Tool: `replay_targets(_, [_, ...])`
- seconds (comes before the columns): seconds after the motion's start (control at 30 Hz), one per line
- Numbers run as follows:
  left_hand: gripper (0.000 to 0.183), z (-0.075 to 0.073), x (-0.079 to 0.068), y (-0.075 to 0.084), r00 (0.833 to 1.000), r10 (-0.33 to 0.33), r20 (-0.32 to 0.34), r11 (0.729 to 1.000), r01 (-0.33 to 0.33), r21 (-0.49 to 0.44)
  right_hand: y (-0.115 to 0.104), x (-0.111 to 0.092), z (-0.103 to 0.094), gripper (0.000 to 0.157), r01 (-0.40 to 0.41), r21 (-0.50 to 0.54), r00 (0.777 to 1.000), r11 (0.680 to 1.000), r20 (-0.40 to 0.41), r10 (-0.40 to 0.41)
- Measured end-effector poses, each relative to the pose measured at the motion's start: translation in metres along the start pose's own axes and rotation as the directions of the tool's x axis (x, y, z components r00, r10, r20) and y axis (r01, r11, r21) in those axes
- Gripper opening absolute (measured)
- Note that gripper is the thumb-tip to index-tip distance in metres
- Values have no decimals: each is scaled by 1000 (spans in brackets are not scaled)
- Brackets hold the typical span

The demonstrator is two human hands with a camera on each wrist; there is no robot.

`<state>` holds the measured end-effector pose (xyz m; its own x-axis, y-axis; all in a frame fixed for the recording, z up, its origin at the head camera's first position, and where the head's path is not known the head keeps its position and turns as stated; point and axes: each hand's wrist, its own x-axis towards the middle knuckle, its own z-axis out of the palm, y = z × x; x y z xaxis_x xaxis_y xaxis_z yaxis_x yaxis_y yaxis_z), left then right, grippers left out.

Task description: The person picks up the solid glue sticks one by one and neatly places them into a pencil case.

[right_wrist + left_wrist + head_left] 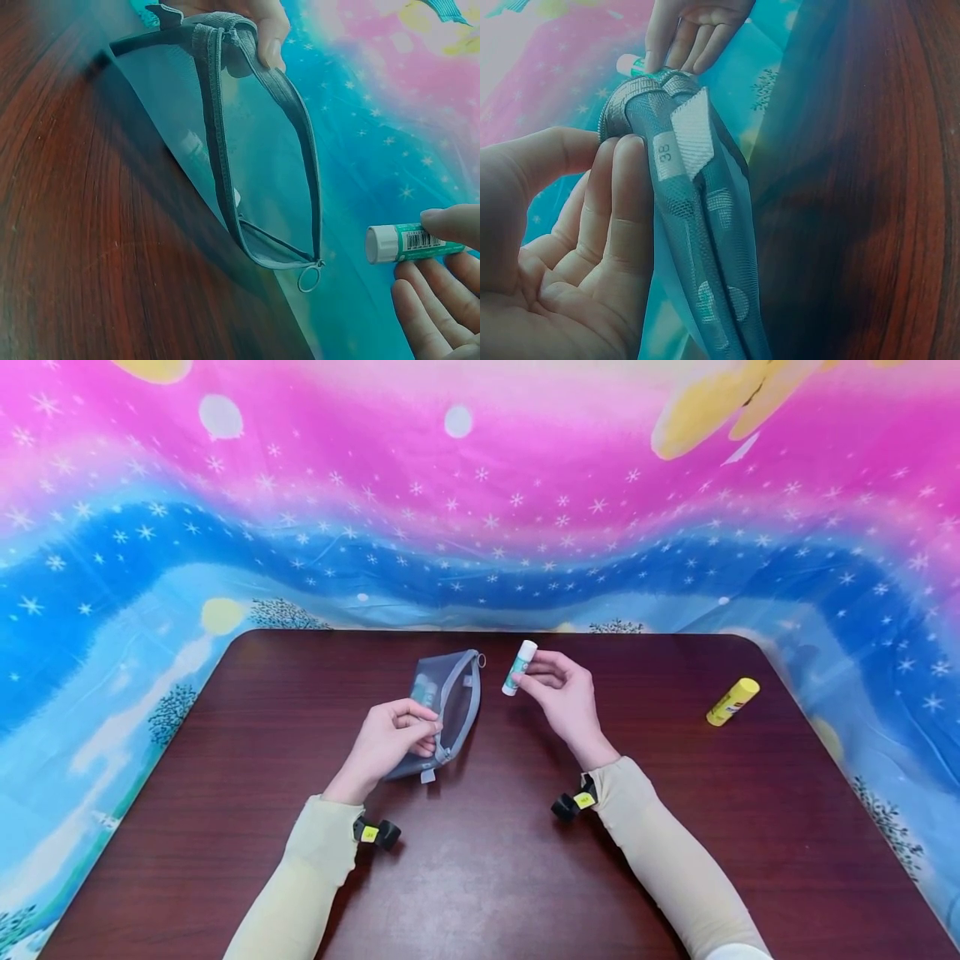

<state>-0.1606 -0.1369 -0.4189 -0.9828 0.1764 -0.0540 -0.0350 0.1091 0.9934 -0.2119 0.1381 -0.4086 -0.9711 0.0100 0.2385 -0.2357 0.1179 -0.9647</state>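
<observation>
My left hand [393, 739] pinches the zipper edge of a grey mesh zip pouch [442, 664], whose mouth gapes toward the right. A pale green and white item [423, 691] shows through the mesh inside it. To the right of the pouch, my right hand [562, 689] holds a white and green glue stick [520, 668] between thumb and fingers, above the table. In the right wrist view the glue stick [412, 241] shows a barcode and a white end, apart from the zipper's ring pull [309, 279]. A small tag marked 38 [665, 156] is on the pouch's side.
A yellow glue stick [732, 702] stands on the dark wooden table [465, 877] at the right. Behind the table hangs a pink and blue patterned cloth [420, 527]. Each wrist wears a small black camera.
</observation>
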Motion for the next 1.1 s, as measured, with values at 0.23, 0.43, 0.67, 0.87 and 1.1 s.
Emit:
replay_targets(0.23, [20, 1, -1, 0, 1000, 6, 2, 1000, -6, -7, 0, 0, 6, 39, -21, -1, 1000, 1000, 14, 21])
replay_targets(0.43, [19, 0, -1, 1, 1000, 5, 2, 1000, -5, -3, 0, 1, 12, 39, -61, 12, 998, 998, 21, 61])
replay_targets(0.67, [19, 1, 0, 2, 1000, 7, 2, 1000, -7, -7, 2, 2, 19, 39, -101, 28, 994, 995, 46, 99])
replay_targets(0.87, [20, 1, -1, 2, 1000, 15, 1, 1000, -15, 3, 6, 2, 25, 42, -150, 63, 986, 987, 85, 145])
replay_targets(1.1, [18, 1, -1, 1, 1000, 16, -3, 1000, -16, -9, 9, 0, 32, 44, -207, 62, 971, 976, 137, 197])
